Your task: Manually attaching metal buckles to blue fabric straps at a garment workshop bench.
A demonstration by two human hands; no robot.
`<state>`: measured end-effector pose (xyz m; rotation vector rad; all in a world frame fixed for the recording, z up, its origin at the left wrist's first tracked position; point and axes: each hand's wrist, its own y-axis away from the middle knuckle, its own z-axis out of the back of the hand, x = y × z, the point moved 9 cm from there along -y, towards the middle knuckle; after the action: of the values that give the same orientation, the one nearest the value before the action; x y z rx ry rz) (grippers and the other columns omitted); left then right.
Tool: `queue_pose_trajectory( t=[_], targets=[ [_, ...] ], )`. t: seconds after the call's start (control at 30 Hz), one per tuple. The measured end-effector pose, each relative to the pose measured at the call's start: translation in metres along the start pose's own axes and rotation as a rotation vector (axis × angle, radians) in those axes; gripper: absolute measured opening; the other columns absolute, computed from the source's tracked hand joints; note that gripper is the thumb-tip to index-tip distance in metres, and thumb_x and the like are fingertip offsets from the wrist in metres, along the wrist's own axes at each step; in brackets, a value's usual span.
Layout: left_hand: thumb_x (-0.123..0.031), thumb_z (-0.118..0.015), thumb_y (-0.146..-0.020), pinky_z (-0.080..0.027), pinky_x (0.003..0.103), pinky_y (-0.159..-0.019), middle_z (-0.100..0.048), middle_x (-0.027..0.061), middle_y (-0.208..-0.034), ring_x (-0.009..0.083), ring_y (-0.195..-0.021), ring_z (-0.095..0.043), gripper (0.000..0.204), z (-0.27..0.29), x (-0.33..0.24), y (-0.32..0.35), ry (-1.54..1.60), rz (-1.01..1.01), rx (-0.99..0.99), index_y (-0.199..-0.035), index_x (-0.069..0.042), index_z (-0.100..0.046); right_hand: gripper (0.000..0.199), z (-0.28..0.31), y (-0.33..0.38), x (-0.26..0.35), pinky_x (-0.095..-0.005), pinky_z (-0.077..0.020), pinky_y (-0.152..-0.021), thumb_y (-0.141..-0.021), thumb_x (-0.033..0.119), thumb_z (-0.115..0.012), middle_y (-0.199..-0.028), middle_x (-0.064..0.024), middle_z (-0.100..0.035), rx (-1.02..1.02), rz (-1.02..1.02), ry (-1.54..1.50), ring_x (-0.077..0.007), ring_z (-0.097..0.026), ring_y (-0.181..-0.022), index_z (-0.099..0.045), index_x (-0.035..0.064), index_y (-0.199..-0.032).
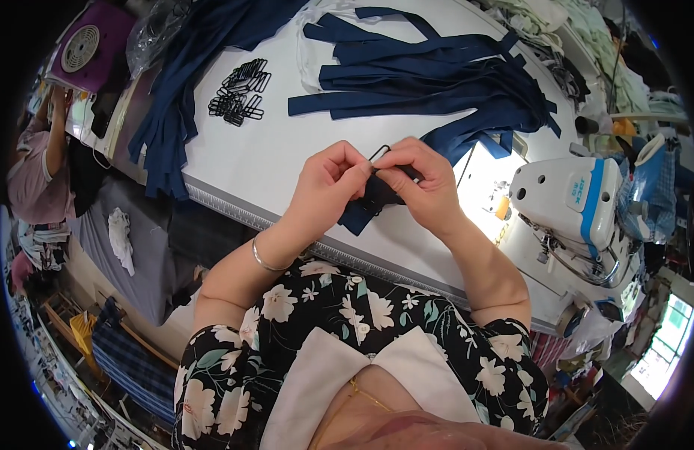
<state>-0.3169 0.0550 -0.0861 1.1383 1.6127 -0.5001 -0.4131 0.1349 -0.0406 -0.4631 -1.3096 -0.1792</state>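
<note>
One buckle (384, 148) pinched by left hand (336, 180) and right hand (423, 182), fingertips closed; attachment to strap (357, 218) unclear; far-left pile (233, 103) loose.

A short line of printed lettering, with smaller characters beside it, stands on a pale label (578, 193) on the white housing of a sewing machine (531, 186), next to a bright blue stripe (593, 196), while a grey measuring strip (228, 212) along the near edge of a white worktable (242, 165) carries ruler marks, any figures too small to make out
</note>
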Motion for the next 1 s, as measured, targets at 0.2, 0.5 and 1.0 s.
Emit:
queue_pose_trajectory(
  t=[0.2,0.5,1.0],
  targets=[
    [-0.005,-0.068,-0.082,-0.041,0.025,-0.051,-0.057,0.0029,-0.064,0.0133,-0.055,-0.053,0.013,0.004,-0.037,0.015,-0.624,-0.417,-0.303,-0.077,-0.003,-0.056,0.011,0.011,0.001,0.012,-0.027,-0.0461,-0.077,-0.08,0.003,-0.07,-0.09,-0.0066,-0.06,-0.19,0.088,0.132,-0.0186,-0.059,-0.085,-0.067,0.004,-0.09],
    [-0.004,-0.07,-0.066,-0.035,0.033,-0.05,-0.05,0.0013,-0.064,0.0207,-0.054,-0.047,0.016,-0.029,-0.06,0.032,-1.188,-0.941,-0.322,-0.075,-0.01,-0.059,0.019,0.012,0.008,-0.023,-0.0249,-0.0475,-0.074,-0.083,0.004,-0.069,-0.091,-0.0043,-0.063,-0.237,-0.246,-0.06,-0.0113,-0.059,-0.082,-0.064,0.0023,-0.101],
    [-0.013,-0.058,-0.094,-0.042,0.022,-0.063,-0.057,0.0024,-0.072,0.008,-0.067,-0.052,0.015,-0.008,-0.022,0.009,-0.445,-0.2,0.012,-0.083,-0.003,-0.055,0.019,0.003,0.006,-0.014,-0.0215,-0.0482,-0.072,-0.085,0.003,-0.069,-0.087,-0.0021,-0.064,-0.074,-0.296,-0.142,-0.0071,-0.058,-0.076,-0.066,0.0011,-0.104]
  ],
)
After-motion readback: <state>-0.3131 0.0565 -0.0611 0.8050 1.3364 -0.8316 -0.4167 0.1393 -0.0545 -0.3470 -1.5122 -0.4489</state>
